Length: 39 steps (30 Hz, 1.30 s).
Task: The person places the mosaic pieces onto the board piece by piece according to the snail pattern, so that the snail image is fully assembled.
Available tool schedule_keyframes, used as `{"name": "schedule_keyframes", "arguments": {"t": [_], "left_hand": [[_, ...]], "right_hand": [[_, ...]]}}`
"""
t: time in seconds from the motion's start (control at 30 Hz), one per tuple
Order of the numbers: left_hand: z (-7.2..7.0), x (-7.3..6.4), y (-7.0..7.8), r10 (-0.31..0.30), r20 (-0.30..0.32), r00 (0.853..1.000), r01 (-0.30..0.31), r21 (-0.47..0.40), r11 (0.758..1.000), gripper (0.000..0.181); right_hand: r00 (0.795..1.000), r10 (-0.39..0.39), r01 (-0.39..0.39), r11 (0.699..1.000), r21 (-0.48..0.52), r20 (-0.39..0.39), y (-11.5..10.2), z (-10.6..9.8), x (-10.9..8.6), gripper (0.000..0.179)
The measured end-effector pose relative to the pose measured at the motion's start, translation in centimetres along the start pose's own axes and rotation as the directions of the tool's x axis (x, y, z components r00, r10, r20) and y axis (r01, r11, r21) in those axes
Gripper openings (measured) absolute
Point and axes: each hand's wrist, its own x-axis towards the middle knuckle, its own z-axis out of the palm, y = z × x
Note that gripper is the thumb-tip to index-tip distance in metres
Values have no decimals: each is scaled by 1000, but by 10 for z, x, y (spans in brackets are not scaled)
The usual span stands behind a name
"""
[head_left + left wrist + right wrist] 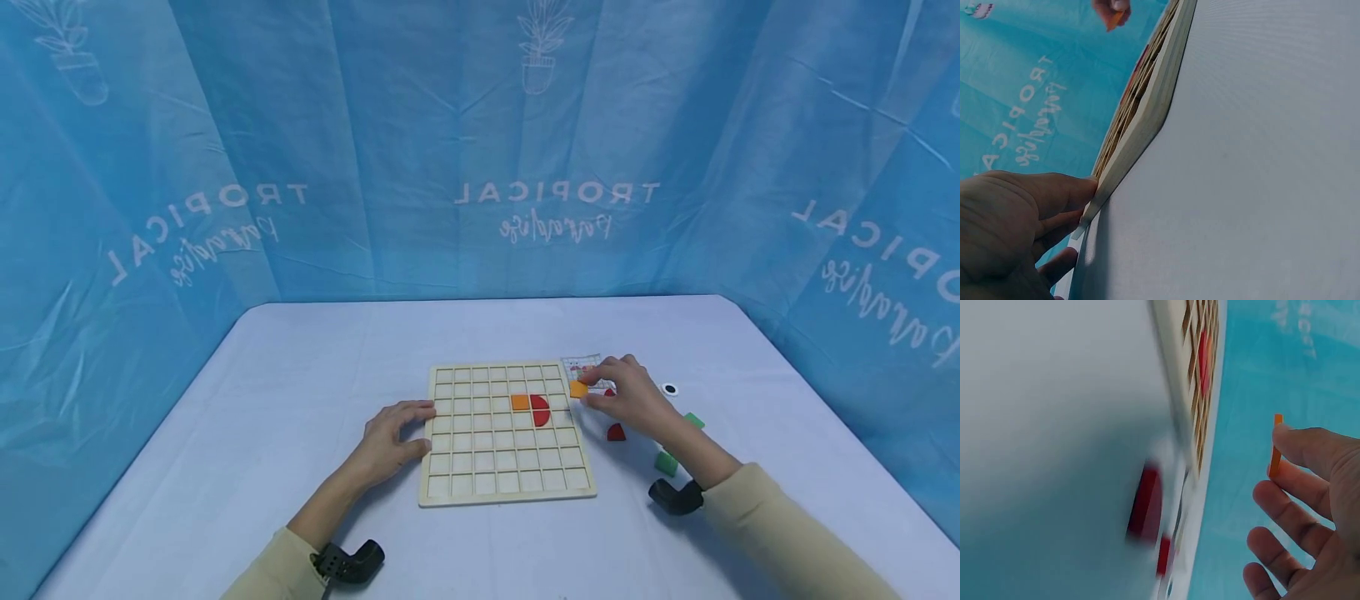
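Note:
A square wooden grid board [495,486] lies on the table, holding an orange square tile [520,402] and two red quarter-round tiles [540,417] in its cells. My left hand [386,442] touches the board's left edge with thumb and fingertips; in the left wrist view the thumb meets the board's rim [1129,150]. My right hand [633,396] pinches another orange square tile [1276,447] between thumb and index finger, off the board's upper right side. The other right fingers are loosely bent in the right wrist view.
A printed picture card [581,365] lies beyond the board's upper right corner, partly behind my right hand. Loose red [616,432] and green pieces [666,463] and a white disc with a dark centre [670,389] lie on the right. Blue curtains [450,150] surround the white table [337,350].

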Motion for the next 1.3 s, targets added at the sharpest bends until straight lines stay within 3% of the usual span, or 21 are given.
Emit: {"name": "schedule_keyframes", "arguments": {"t": [0.27, 0.43, 0.73, 0.93, 1.1, 1.3], "left_hand": [[-1, 1, 1, 14, 1, 1000, -14, 11, 1000, 43], [-1, 1, 1, 19, 0, 1000, -19, 18, 1000, 43], [-2, 1, 2, 17, 0, 1000, -17, 14, 1000, 43], [-1, 0, 1, 1, 0, 1000, -1, 9, 1000, 44], [0, 0, 0, 11, 1, 1000, -11, 18, 1000, 44], [0, 0, 0, 21, 0, 1000, -21, 21, 1000, 44]], "right_hand": [[997, -61, 57, 994, 98, 42, -34, 26, 0, 27], [987, -160, 158, 983, 91, 20, -44, 42, 6, 25], [984, -169, 165, 985, 57, 60, -42, 59, 14, 28], [977, -201, 200, 980, 17, 76, -43, 60, 12, 25], [973, -226, 227, 974, -21, 47, -43, 63, 10, 23], [975, -212, 214, 977, -24, 64, -42, 63, 9, 24]]}}
